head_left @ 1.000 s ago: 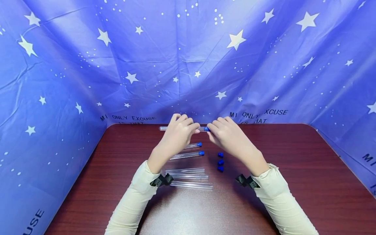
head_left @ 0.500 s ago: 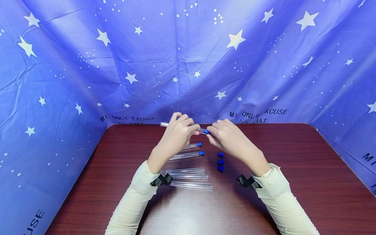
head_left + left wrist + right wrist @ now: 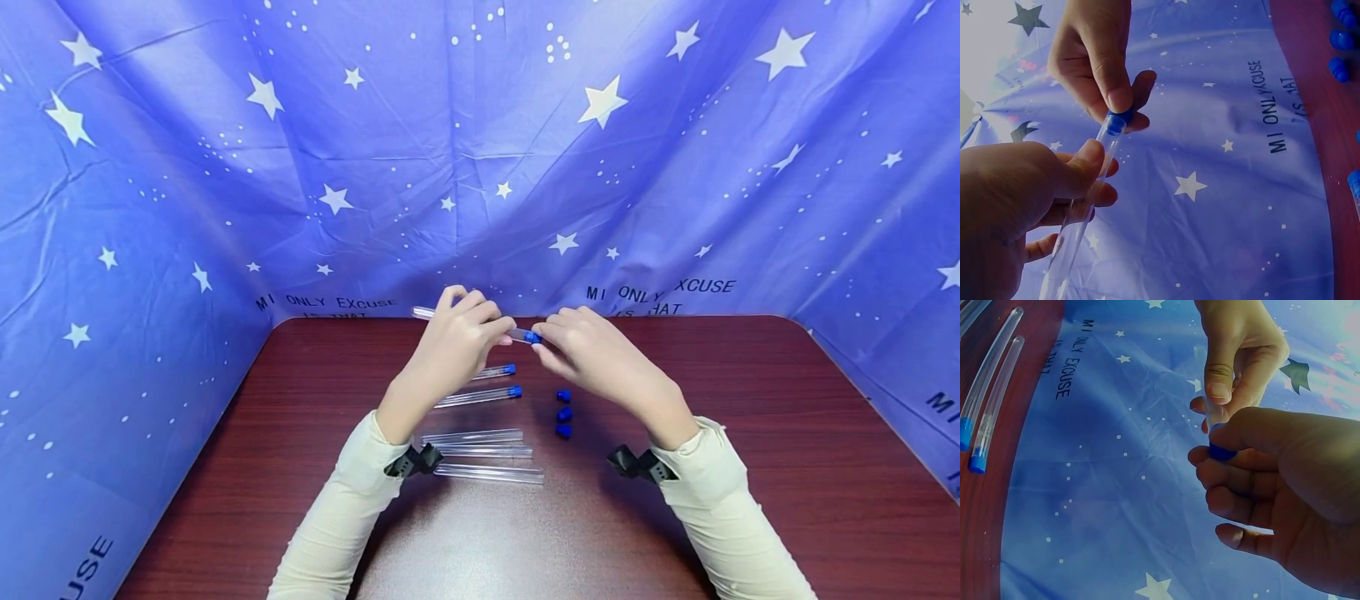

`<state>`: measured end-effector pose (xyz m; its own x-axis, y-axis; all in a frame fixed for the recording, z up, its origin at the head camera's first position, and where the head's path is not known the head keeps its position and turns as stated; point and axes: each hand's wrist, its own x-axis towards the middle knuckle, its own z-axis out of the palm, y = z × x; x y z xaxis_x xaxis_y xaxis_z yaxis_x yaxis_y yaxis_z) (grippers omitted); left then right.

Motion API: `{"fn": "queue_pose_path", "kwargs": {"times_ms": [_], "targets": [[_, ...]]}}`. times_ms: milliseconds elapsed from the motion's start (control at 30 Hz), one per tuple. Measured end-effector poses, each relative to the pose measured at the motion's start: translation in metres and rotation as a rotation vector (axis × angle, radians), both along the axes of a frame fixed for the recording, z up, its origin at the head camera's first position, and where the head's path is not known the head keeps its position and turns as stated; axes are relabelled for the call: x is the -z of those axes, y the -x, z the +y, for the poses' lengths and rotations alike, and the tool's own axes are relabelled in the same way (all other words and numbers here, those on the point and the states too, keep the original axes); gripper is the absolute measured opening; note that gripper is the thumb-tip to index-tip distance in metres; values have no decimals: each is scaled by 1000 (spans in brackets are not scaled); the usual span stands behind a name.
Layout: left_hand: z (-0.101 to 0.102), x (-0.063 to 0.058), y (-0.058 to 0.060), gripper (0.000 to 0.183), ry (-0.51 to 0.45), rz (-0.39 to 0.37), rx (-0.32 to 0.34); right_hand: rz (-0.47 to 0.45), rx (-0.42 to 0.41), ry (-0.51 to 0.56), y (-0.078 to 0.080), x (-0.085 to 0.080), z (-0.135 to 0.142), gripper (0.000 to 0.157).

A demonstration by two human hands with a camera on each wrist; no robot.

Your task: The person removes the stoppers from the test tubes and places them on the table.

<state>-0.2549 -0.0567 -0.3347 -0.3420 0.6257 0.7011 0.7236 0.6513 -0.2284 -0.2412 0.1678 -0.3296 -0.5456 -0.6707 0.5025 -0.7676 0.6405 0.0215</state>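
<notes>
My left hand (image 3: 459, 337) grips a clear test tube (image 3: 1065, 259) between thumb and fingers, above the table's far edge. The tube tilts, its rounded end up to the left in the head view. My right hand (image 3: 596, 354) pinches a blue stopper (image 3: 1222, 452) at the tube's mouth. Through the clear wall in the left wrist view, the stopper's lower part shows inside the mouth. Two capped test tubes (image 3: 483, 396) lie near my left wrist, partly hidden by it. Three uncapped tubes (image 3: 491, 475) lie closer to me.
Three loose blue stoppers (image 3: 564, 414) stand in a column on the dark red wooden table (image 3: 787, 467), right of the tubes. A blue star-printed cloth (image 3: 465, 167) hangs behind and at both sides. A black strap (image 3: 637, 462) sits on each wrist.
The held tube has gone from nearly level to tilted, its rounded end raised and its stoppered end lowered. Both hands have shifted very slightly right. Things on the table lie as before.
</notes>
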Motion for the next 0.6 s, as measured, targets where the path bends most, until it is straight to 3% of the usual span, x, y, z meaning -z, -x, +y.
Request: {"fn": "queue_pose_path", "kwargs": {"times_ms": [333,467,600], "targets": [[2,2,2,6,-4,37,15,-264,66,-9,3,-1,0,16],[2,2,2,5,-7,38,12,-261,73,-14,4,-2,1,23],[2,2,2,4,-18,29,6,-179,76,-26,2,-1,0,19]]}}
